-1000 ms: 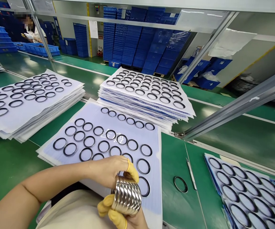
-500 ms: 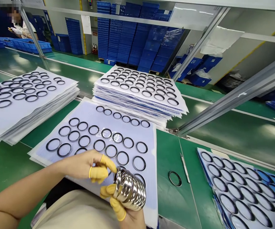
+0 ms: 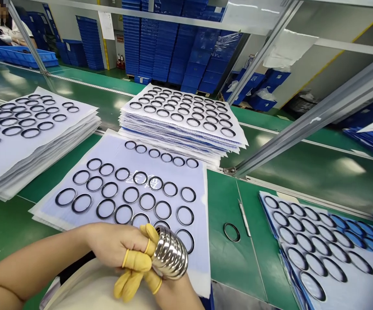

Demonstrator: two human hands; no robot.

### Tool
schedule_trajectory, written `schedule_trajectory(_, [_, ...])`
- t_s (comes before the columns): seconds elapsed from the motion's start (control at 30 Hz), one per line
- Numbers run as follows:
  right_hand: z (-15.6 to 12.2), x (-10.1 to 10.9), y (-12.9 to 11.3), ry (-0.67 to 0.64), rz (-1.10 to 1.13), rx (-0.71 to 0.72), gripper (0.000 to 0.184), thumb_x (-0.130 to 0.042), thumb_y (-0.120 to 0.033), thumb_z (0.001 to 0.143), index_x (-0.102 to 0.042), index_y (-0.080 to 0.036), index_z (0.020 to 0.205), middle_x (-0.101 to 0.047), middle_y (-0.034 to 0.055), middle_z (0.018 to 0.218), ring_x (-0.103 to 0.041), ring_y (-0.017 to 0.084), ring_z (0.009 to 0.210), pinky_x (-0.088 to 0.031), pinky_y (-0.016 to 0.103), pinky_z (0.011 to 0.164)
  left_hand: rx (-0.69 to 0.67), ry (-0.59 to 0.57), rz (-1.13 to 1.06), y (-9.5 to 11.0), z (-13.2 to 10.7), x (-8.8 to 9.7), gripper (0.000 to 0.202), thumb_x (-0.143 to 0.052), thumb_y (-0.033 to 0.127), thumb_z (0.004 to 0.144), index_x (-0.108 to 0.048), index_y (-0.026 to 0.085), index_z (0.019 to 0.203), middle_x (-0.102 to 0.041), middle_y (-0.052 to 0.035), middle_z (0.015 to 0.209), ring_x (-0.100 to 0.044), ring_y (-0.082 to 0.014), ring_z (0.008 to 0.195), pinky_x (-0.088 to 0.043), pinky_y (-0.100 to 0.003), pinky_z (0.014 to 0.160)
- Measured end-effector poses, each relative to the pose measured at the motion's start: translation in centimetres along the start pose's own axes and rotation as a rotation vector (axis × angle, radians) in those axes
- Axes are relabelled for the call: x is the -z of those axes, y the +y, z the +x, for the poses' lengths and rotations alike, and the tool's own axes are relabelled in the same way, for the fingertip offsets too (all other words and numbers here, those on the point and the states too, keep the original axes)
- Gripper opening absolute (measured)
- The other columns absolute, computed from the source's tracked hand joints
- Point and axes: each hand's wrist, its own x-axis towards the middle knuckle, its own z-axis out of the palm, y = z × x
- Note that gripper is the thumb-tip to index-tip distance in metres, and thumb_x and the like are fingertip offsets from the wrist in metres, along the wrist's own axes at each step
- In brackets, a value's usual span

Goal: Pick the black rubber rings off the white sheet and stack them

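My hands hold a stack of shiny metal rings [image 3: 169,253] side by side, like a short coil, above a white sheet [image 3: 200,224] set with rows of black-rimmed rings [image 3: 123,214]. My left hand [image 3: 118,245] comes in from the left, its yellow-cotted fingers pressing the stack's left side. My right hand [image 3: 170,292] grips it from below, with yellow finger cots curling round. The stack hides part of the sheet and several rings.
Two tall stacks of ringed sheets [image 3: 183,142] stand behind, and another sheet [image 3: 318,245] lies to the right. A single ring [image 3: 224,231] and a slim craft knife [image 3: 244,217] rest on the green bench [image 3: 5,224]. A co-worker [image 3: 8,30] stands far back by blue crates [image 3: 173,47].
The ring stack has rotated in my hands, and my left fingers have shifted from its top to its left side. The whole scene has slid left and up in view.
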Motion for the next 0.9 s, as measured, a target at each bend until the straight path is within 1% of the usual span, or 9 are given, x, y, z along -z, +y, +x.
schedule_trajectory(0.07, [0.2,0.2,-0.7,-0.046,0.136,-0.037,0.05,-0.063,-0.024,0.087,-0.048,-0.039,0.133,-0.06,0.0008,0.13,-0.053,0.025,0.122,-0.036,0.044,0.109,0.0,0.005,0.013,-0.2,-0.1,-0.1,0.049,-0.037,0.056,0.091,-0.059,0.014,0.08,-0.051,0.0002,0.05,-0.041,-0.0105,0.041,-0.039,-0.019,0.04])
schedule_trajectory(0.17, [0.2,0.8,-1.5,-0.073,0.321,-0.086,0.059,-0.067,-0.038,0.083,-0.042,-0.038,0.137,-0.066,0.001,0.121,-0.06,0.025,0.113,-0.047,0.041,0.099,-0.02,0.004,0.054,-0.8,-0.2,-0.2,0.051,-0.035,0.06,0.09,-0.057,0.015,0.079,-0.048,0.0009,0.049,-0.044,-0.0109,0.042,-0.04,-0.019,0.041])
schedule_trajectory(0.3, [-0.2,1.2,-1.5,-0.029,0.471,-0.1,0.089,-0.074,-0.052,0.071,-0.03,-0.031,0.145,-0.068,0.007,0.115,-0.068,0.027,0.098,-0.053,0.042,0.089,-0.062,-0.011,0.037,-1.8,0.0,-0.5,0.06,-0.029,0.063,0.091,-0.061,0.012,0.094,-0.061,-0.0046,0.058,-0.054,-0.0132,0.049,-0.047,-0.021,0.05])
schedule_trajectory(0.4, [-0.7,1.0,-1.1,0.034,0.633,-0.137,0.095,-0.079,-0.051,0.066,-0.03,-0.03,0.144,-0.073,0.007,0.101,-0.07,0.025,0.083,-0.053,0.043,0.086,-0.08,0.017,-0.061,-2.2,0.3,-0.7,0.068,-0.026,0.067,0.089,-0.062,0.01,0.101,-0.07,-0.0109,0.075,-0.062,-0.0161,0.061,-0.051,-0.024,0.06])
schedule_trajectory(0.47, [-1.2,0.7,-0.7,0.076,0.648,-0.157,0.097,-0.08,-0.053,0.064,-0.03,-0.029,0.144,-0.069,0.0093,0.11,-0.068,0.026,0.088,-0.052,0.044,0.087,-0.096,0.097,-0.085,-2.4,0.5,-0.8,0.073,-0.024,0.069,0.087,-0.066,0.01,0.094,-0.07,-0.013,0.08,-0.063,-0.0176,0.068,-0.052,-0.026,0.064])
schedule_trajectory(0.53, [-1.7,0.4,-0.3,0.129,0.579,-0.187,0.1,-0.078,-0.057,0.062,-0.028,-0.029,0.144,-0.057,0.0125,0.131,-0.062,0.03,0.104,-0.049,0.045,0.092,-0.118,0.194,-0.086,-2.7,0.8,-1.0,0.075,-0.023,0.071,0.086,-0.067,0.011,0.084,-0.069,-0.0131,0.081,-0.062,-0.0187,0.073,-0.051,-0.027,0.069])
schedule_trajectory(0.7, [-2.1,0.1,0.4,0.17,0.37,-0.193,0.1,-0.072,-0.061,0.066,-0.023,-0.028,0.147,-0.024,0.011,0.154,-0.026,0.036,0.139,-0.028,0.05,0.111,-0.015,0.36,-0.269,-3.4,1.5,-1.5,0.062,-0.043,0.069,0.082,-0.065,0.012,0.074,-0.066,-0.0066,0.078,-0.058,-0.0169,0.076,-0.049,-0.029,0.079])
schedule_trajectory(0.8, [-1.6,0.1,0.2,0.166,0.291,-0.164,0.096,-0.071,-0.06,0.069,-0.022,-0.03,0.147,-0.024,0.0096,0.154,-0.021,0.034,0.141,-0.024,0.05,0.113,0.045,0.384,-0.446,-3.3,1.8,-1.7,0.047,-0.061,0.059,0.078,-0.065,0.013,0.068,-0.063,-0.0013,0.07,-0.056,-0.0135,0.071,-0.047,-0.024,0.075])
schedule_trajectory(0.9, [-1.2,0.1,-0.1,0.159,0.282,-0.132,0.089,-0.071,-0.057,0.071,-0.029,-0.029,0.144,-0.026,0.0108,0.152,-0.024,0.035,0.14,-0.026,0.051,0.112,0.018,0.379,-0.493,-3.1,2.0,-1.6,0.035,-0.069,0.047,0.076,-0.068,0.013,0.07,-0.062,-0.0001,0.068,-0.055,-0.0118,0.068,-0.047,-0.022,0.073])
